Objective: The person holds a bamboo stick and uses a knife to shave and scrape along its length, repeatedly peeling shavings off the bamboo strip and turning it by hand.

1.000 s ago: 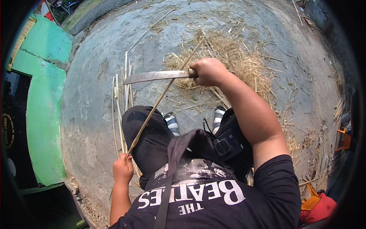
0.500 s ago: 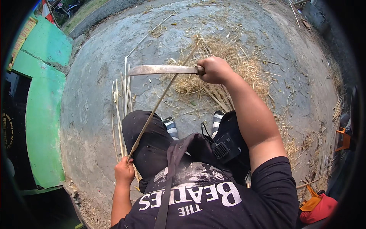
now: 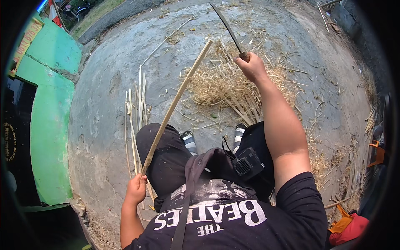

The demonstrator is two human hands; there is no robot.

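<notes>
My left hand is closed around the lower end of a long, flat bamboo strip, which slants up and away to the right past my left knee. In my right hand, stretched out ahead, is the handle of a machete. Its dark, slightly curved blade points away and to the left, apart from the strip's far end. Several thin bamboo strips lie on the ground beside my left leg. Beyond my feet a heap of pale shavings partly covers more strips.
A green wall with a dark opening stands on the left. The ground is grey, worn concrete. At right lie an orange plastic piece, a red object and scattered bamboo scraps. A small black device rests on my right thigh.
The machete has lifted off the strip and swung from lying across it to pointing away. My right hand has moved slightly right; the strip has turned, showing its broader face.
</notes>
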